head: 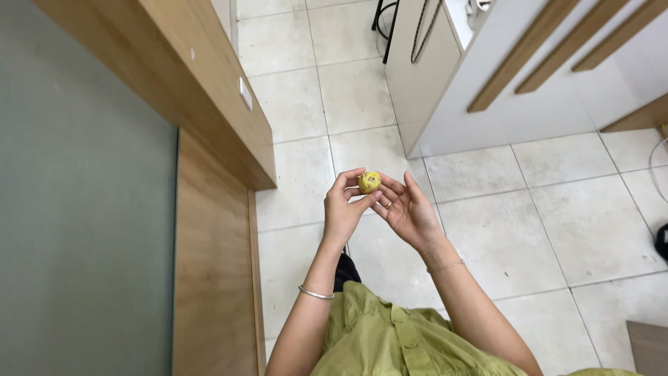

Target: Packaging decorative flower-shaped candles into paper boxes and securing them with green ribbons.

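In the head view a small round yellow object [369, 182] with a darker spot on its face sits at my fingertips, above the tiled floor. My left hand [343, 207] pinches it between thumb and fingers, with a silver bangle on that wrist. My right hand [407, 209] is beside it, palm up and fingers spread, its fingertips touching the object's right side; a thin bracelet is on that wrist. A green shirt shows at the bottom of the view.
A wooden-edged counter with a grey-green top [83, 209] runs along the left. White cabinets with wooden handles [515, 76] stand at the upper right. Pale floor tiles [570, 223] lie between them. A dark object [661, 240] sits at the right edge.
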